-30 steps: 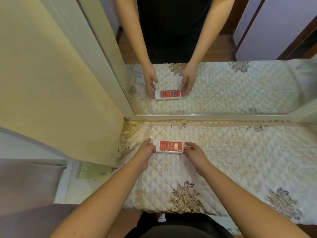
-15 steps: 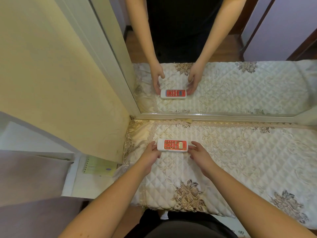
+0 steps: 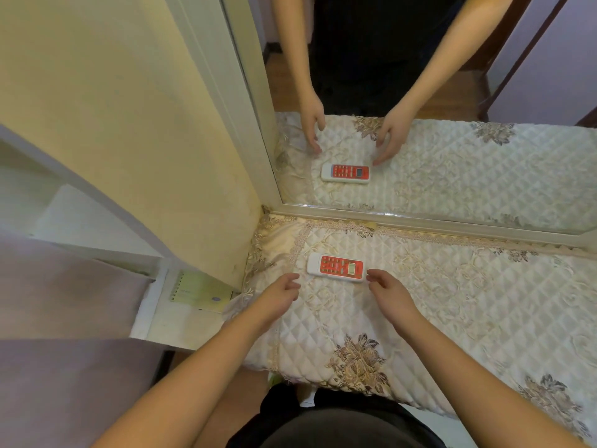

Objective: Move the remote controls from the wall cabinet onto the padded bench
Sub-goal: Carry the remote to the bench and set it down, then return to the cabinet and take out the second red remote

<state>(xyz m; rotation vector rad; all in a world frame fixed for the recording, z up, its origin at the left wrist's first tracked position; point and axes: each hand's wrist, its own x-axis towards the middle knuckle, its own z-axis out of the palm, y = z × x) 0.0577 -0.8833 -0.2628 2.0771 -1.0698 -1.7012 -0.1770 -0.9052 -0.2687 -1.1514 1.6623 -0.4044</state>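
Observation:
A white remote control (image 3: 336, 268) with a red button face lies flat on the quilted padded bench (image 3: 468, 302), close to the bench's far left corner. My left hand (image 3: 279, 297) hovers just below and left of the remote, fingers loosely curled, holding nothing. My right hand (image 3: 389, 291) is at the remote's right end, fingertips a little apart from it, also holding nothing.
A mirror (image 3: 452, 92) stands along the back of the bench and reflects the remote and both hands. A cream cabinet side panel (image 3: 129, 108) rises at the left. A green notebook (image 3: 202, 291) lies on a white shelf beside the bench.
Both hands have let go of the remote and drawn back toward me. The remote stays lying on the bench.

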